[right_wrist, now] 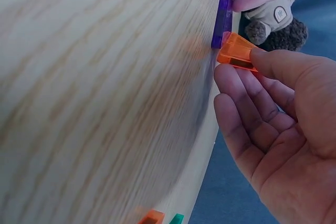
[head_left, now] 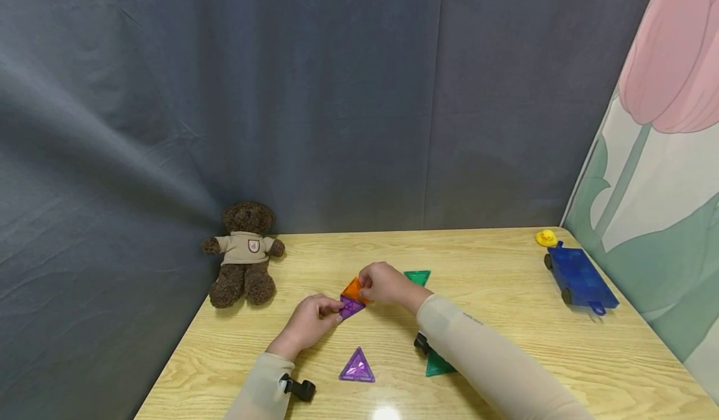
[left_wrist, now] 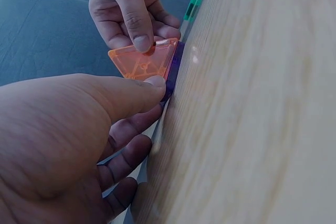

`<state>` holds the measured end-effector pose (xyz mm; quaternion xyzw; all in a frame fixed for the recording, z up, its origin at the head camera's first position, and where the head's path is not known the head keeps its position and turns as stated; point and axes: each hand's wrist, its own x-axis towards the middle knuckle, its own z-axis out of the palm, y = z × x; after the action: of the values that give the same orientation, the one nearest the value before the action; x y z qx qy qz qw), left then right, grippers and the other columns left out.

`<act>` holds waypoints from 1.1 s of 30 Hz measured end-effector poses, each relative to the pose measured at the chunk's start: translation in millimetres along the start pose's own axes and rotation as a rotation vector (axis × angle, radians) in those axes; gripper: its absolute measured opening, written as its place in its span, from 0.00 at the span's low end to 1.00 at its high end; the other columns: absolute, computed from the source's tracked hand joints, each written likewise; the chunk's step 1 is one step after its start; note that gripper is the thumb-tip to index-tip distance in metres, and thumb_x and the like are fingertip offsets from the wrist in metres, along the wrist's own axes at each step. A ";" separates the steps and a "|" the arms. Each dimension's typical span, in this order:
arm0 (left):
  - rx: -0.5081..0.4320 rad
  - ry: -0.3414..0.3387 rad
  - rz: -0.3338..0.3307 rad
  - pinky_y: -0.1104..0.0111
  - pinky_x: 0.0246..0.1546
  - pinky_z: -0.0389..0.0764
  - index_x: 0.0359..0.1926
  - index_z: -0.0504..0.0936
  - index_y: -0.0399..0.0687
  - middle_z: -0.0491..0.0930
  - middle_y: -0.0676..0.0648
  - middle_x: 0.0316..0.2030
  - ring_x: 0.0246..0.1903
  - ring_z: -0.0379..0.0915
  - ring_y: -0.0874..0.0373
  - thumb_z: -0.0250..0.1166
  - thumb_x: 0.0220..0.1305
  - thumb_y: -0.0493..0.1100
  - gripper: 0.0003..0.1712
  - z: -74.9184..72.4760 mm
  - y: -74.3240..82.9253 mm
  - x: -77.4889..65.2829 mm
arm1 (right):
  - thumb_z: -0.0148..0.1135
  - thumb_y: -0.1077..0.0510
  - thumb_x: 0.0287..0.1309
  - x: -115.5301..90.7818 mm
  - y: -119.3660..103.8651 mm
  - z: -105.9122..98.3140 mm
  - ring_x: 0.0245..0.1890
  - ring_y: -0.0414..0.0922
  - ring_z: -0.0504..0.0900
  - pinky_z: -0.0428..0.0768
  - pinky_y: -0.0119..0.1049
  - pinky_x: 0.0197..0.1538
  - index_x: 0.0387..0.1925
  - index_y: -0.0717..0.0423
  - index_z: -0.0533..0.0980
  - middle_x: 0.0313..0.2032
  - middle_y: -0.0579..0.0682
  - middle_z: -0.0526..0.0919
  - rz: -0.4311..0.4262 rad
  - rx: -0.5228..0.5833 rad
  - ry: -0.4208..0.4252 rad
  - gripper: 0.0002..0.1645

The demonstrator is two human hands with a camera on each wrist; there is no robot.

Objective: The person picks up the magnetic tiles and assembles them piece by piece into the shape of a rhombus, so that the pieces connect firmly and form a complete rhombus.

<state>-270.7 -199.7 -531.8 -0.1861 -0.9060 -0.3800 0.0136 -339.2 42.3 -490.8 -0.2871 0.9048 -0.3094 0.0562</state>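
My right hand pinches an orange triangular magnetic tile between thumb and fingers. In the left wrist view this orange tile stands tilted up from the tabletop, its lower edge along a purple triangular tile. That purple tile lies flat, and my left hand holds its left corner with thumb and fingertips. Nearer the front, a second purple triangular tile lies by itself. One green tile is behind my right wrist; another green tile is partly hidden under the right forearm.
A brown teddy bear in a beige shirt sits at the table's back left. At the far right are a blue toy wagon base with black wheels and a yellow rubber duck. A dark curtain hangs behind the wooden table.
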 end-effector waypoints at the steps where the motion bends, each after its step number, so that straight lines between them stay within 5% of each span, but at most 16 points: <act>1: -0.001 0.001 0.001 0.68 0.41 0.80 0.52 0.91 0.51 0.83 0.55 0.41 0.39 0.76 0.62 0.73 0.68 0.39 0.12 0.0 0.3 0.0 | 0.75 0.60 0.62 -0.3 -0.5 -0.1 0.24 0.39 0.76 0.79 0.32 0.28 0.32 0.50 0.81 0.26 0.42 0.80 -0.002 0.000 0.000 0.08; 14: -0.030 0.004 -0.015 0.69 0.42 0.80 0.51 0.91 0.50 0.83 0.57 0.41 0.40 0.76 0.62 0.74 0.67 0.40 0.12 1.0 -0.9 0.0 | 0.78 0.62 0.59 -4.8 -1.0 1.0 0.28 0.40 0.77 0.79 0.32 0.33 0.35 0.51 0.84 0.28 0.42 0.81 0.035 0.048 -0.083 0.08; 33: -0.075 -0.028 0.003 0.61 0.52 0.80 0.55 0.89 0.52 0.85 0.57 0.49 0.48 0.77 0.56 0.72 0.69 0.41 0.14 0.4 -0.7 -1.8 | 0.80 0.65 0.54 -8.8 7.4 -6.5 0.27 0.41 0.76 0.78 0.35 0.34 0.32 0.53 0.83 0.26 0.42 0.79 0.042 0.005 -0.039 0.10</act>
<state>-269.2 -200.4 -532.8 -0.1932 -0.8909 -0.4111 -0.0052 -337.3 55.4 -490.7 -0.2738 0.9086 -0.3049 0.0809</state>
